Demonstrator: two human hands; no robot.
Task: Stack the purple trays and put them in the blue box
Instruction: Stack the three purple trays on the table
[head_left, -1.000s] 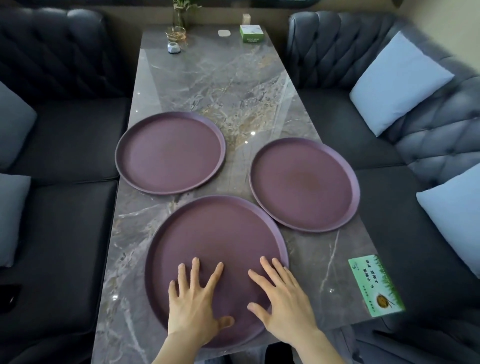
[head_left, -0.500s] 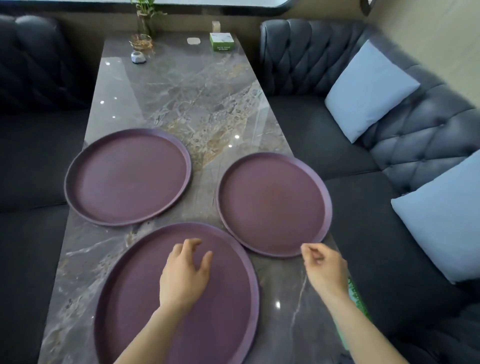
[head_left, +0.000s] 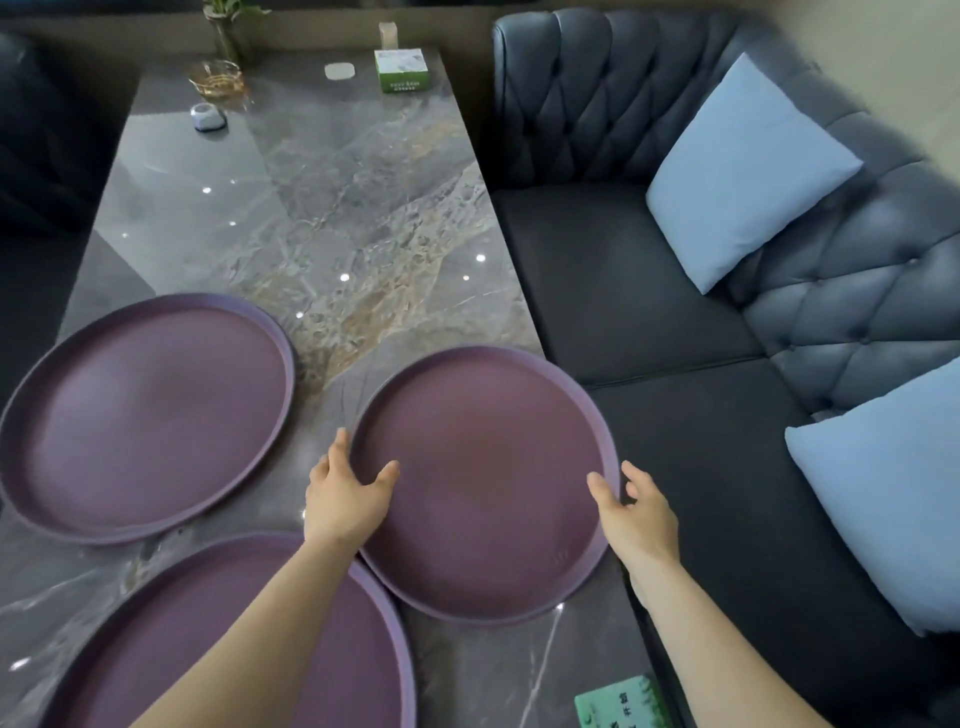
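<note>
Hands bracket the right-hand purple tray (head_left: 483, 483) from either side, and that is the relation the next move depends on. The left hand (head_left: 345, 496) sits at the tray's left rim, fingers spread along the outside edge and the thumb laid over onto the tray floor, a loose grip touching the rim but not clearly clamped. The right hand (head_left: 636, 514) is at the opposite rim, fingers open and curled toward the edge; whether it touches yet I cannot tell. The tray is round, so no long axis matters; it lies flat on the counter (head_left: 332, 223), directly between the two grips, its near edge just beside the nearest tray (head_left: 249, 654). A third tray (head_left: 145, 410) lies further left, apart from both. Judging by this, the lift goes leftward or toward the body. No blue box is in view.
</note>
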